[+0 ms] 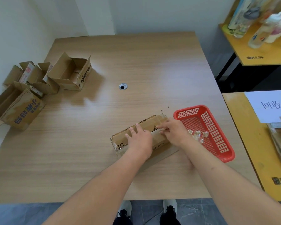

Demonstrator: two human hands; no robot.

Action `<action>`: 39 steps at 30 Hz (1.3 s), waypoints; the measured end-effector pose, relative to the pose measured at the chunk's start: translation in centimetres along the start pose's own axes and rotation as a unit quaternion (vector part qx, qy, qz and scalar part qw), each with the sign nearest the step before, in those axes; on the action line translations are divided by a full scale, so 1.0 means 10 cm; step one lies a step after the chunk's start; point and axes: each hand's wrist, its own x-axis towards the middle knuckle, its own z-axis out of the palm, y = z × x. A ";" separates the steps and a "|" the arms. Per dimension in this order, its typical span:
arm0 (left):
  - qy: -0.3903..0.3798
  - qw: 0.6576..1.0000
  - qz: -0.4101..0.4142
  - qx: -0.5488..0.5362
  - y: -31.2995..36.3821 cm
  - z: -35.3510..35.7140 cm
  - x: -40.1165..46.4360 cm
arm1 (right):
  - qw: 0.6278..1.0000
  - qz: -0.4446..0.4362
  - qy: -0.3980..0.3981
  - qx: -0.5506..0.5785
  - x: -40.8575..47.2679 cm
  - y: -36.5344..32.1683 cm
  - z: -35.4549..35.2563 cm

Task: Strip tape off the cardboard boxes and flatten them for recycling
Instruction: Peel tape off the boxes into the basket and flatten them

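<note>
A white sign (272, 104) at right reads "回收区". The red basket (206, 132) holds crumpled tape (198, 134). Left hand (139, 140) presses flat on the box (118, 142); right hand (172, 130) pinches its tape strip (157, 135).

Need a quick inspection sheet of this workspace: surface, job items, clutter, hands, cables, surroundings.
Surface: wooden table with grommet hole.
Job's things: taped box under both hands; three open boxes at the far left.
Clutter: red basket holding tape scraps.
Grippers: left hand pressed flat on the box; right hand picking at tape.
Cables: nothing seen.
Surroundings: yellow side table with a paper sign; shelf with bottles.
</note>
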 end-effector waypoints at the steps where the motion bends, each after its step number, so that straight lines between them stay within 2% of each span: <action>1: 0.015 1.000 0.015 -0.003 0.03 0.01 0.01 | 1.000 0.007 0.014 0.002 0.00 -0.01 0.01; 4: 0.025 0.997 0.064 -0.028 0.07 0.04 0.05 | 0.998 0.038 0.030 -0.035 0.07 -0.06 0.04; 8: 0.007 0.998 0.062 -0.019 0.07 0.12 0.09 | 0.997 0.066 0.005 -0.048 0.13 -0.08 0.06; 13: -0.002 0.998 0.061 -0.010 0.07 0.15 0.09 | 0.995 0.097 0.019 0.020 0.12 -0.07 0.03; 20: -0.010 0.997 0.078 -0.017 0.01 0.18 0.11 | 0.976 0.131 0.132 0.114 0.05 0.00 0.02; 24: -0.017 0.996 0.083 -0.019 -0.01 0.14 0.07 | 0.964 0.124 0.216 0.092 0.06 0.07 -0.01; 28: -0.019 0.996 0.081 -0.015 0.01 0.14 0.08 | 0.963 0.080 0.253 0.052 -0.04 0.15 0.08; 31: -0.014 0.997 0.073 -0.010 0.02 0.14 0.08 | 0.972 0.040 0.229 0.036 -0.07 0.22 0.07; 34: 0.007 0.998 0.058 0.001 0.09 0.17 0.09 | 0.982 0.048 0.146 0.106 -0.07 0.29 -0.05; 36: 0.022 0.999 0.049 0.005 0.18 0.18 0.09 | 0.989 0.066 0.103 0.082 -0.07 0.31 -0.08; 39: 0.033 0.999 0.034 0.004 0.30 0.17 0.10 | 0.993 0.048 0.091 0.052 -0.07 0.33 -0.05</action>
